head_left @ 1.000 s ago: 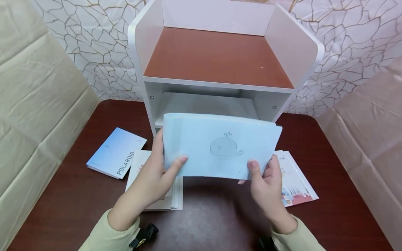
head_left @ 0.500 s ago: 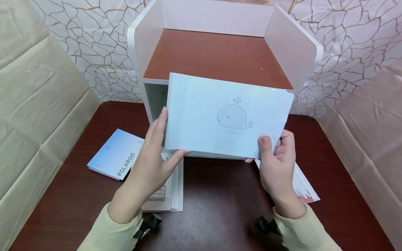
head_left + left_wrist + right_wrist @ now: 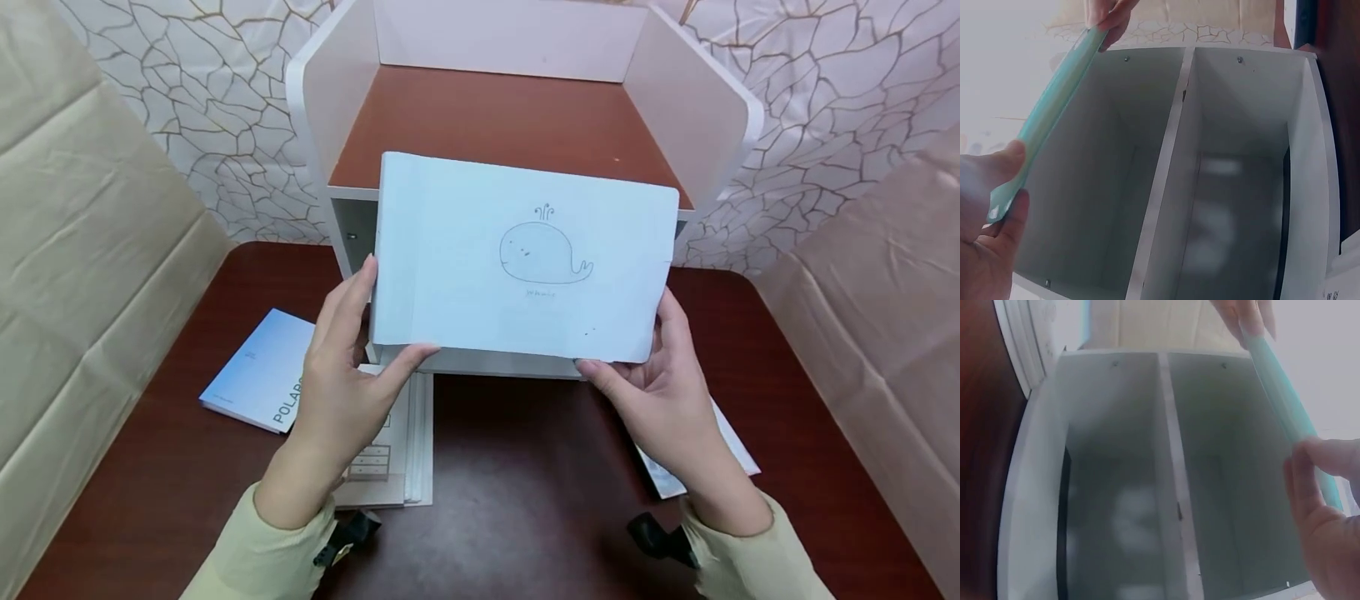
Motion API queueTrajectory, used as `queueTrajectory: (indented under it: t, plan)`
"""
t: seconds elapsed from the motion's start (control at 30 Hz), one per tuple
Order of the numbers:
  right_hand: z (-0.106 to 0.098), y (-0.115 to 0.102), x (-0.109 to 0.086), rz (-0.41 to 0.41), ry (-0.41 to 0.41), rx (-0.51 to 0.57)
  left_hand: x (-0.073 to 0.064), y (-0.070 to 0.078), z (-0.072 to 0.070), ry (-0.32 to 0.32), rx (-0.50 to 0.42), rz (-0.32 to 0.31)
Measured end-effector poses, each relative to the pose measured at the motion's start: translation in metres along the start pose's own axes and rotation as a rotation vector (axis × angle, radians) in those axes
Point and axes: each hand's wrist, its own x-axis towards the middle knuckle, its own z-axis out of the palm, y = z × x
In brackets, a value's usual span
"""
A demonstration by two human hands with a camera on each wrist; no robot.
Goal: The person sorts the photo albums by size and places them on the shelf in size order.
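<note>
A thin pale blue book with a line drawing of a whale on its cover is held up in front of the shelf. My left hand grips its lower left corner, the thumb along the bottom edge. At the lower right corner my right hand pinches the book, its other fingers mostly behind the cover. Both wrist views show the book edge-on: the left hand clasps one end of its turquoise edge, and the right hand holds the opposite end.
Behind the book stands a white shelf unit with a brown top board and two compartments. A blue POLAROID book and a stack of white books lie left; another white booklet is partly under my right arm.
The book has risen and tipped to face the camera more squarely. My right thumb has moved from the cover's front to its bottom edge. The left hand has kept its hold.
</note>
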Motion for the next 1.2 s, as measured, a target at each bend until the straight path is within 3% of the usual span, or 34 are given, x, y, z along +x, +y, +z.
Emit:
queueTrajectory:
  t: [0.17,0.33,0.4,0.5,0.67,0.8,0.9,1.0,1.2]
  plan:
    - [-0.003,-0.009,0.005,-0.089,0.030,-0.012,0.010,0.005,-0.001,0.105,-0.101,0.071]
    - [-0.013,-0.007,0.012,-0.193,0.135,-0.054,0.028,0.011,-0.003,0.179,-0.247,0.125]
    - [-0.016,-0.008,0.018,-0.209,0.186,-0.074,0.036,0.012,-0.004,0.180,-0.282,0.124]
    - [-0.017,-0.011,0.031,-0.199,0.244,-0.036,0.048,0.010,-0.005,0.167,-0.308,0.074]
    - [-0.017,-0.011,0.052,-0.133,0.269,-0.023,0.066,0.000,-0.006,0.125,-0.172,0.021]
    - [-0.015,-0.009,0.066,-0.124,0.330,-0.169,0.078,-0.010,-0.007,0.089,-0.036,0.030]
    - [-0.013,-0.007,0.076,-0.123,0.411,-0.310,0.086,-0.013,-0.005,0.084,0.026,-0.004]
    - [-0.011,-0.007,0.083,-0.122,0.457,-0.404,0.091,-0.013,-0.002,0.102,0.083,-0.049]
    - [-0.008,-0.006,0.091,-0.130,0.550,-0.530,0.096,-0.016,0.009,0.204,0.203,-0.033]
